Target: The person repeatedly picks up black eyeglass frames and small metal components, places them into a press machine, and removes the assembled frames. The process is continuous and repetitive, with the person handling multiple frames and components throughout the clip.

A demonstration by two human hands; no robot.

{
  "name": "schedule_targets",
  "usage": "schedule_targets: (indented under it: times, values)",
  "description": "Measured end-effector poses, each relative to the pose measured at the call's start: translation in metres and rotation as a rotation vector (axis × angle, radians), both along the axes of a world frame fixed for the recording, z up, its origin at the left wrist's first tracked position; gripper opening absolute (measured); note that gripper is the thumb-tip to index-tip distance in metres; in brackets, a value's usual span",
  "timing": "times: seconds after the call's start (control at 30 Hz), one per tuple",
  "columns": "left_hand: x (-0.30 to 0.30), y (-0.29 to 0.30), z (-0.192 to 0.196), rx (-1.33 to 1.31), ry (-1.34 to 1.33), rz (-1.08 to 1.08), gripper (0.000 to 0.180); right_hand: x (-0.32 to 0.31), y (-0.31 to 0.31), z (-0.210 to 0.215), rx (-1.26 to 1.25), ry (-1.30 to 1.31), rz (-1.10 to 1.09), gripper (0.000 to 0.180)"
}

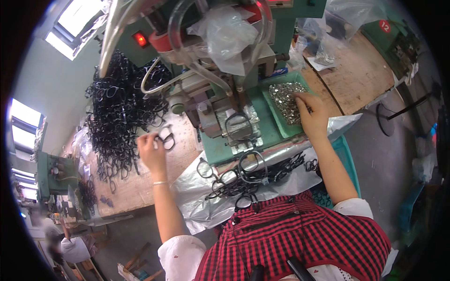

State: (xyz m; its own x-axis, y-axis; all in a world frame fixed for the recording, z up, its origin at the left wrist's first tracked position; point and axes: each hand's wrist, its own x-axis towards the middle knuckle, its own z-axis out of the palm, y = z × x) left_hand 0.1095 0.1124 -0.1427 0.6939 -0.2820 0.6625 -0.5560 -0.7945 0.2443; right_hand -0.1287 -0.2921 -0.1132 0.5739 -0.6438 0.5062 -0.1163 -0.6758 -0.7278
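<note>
My left hand (152, 152) pinches a black eyeglass frame (168, 141) by one side, just above the wooden table. To its left lies a big heap of black eyeglass frames (122, 98). My right hand (314, 119) reaches into a green tray (285, 130) full of small shiny metal parts (283, 96). Its fingers are bent together among the parts; what they hold is hidden. Between my hands, a dark eyeglass frame (238, 125) rests on the metal fixture (251, 136) of a green machine. More frames (229, 177) lie on silver sheeting in front of me.
Clear hoses (176, 28) and a plastic bag (227, 35) hang over the machine, beside a lit red switch (140, 39). A turquoise bin (347, 161) stands below my right arm. Another person (75, 248) is far off at lower left.
</note>
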Motion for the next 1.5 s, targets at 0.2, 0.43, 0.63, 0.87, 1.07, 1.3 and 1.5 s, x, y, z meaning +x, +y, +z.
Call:
schedule_targets:
  times: [0.2,0.43,0.63,0.87,1.07,1.3,1.5]
  values:
    - [-0.024,-0.012,0.018,-1.16,0.784,-0.256,0.01,0.02,0.0,-0.005,0.631,-0.367,0.032,0.019]
    - [-0.079,-0.062,0.061,-1.402,0.919,-0.536,0.015,0.038,0.042,0.05,0.647,-0.211,0.32,0.016]
    - [-0.122,-0.117,0.178,-0.986,0.17,-0.903,0.011,0.05,0.096,0.079,0.442,-0.293,0.509,0.028]
    - [-0.104,-0.143,0.194,-0.855,0.081,-0.647,0.015,0.054,0.1,0.081,0.681,-0.368,0.565,0.041]
    - [-0.116,-0.141,0.2,-0.834,0.162,-0.727,0.015,0.032,0.107,0.102,0.662,-0.23,0.59,0.052]
    - [-0.173,-0.147,0.165,-0.864,1.753,-0.851,0.028,0.004,0.011,0.028,-0.404,0.305,-0.165,0.018]
    - [-0.164,-0.161,0.126,-1.029,1.89,-0.873,0.024,0.008,-0.008,0.01,-0.229,0.064,-0.066,0.011]
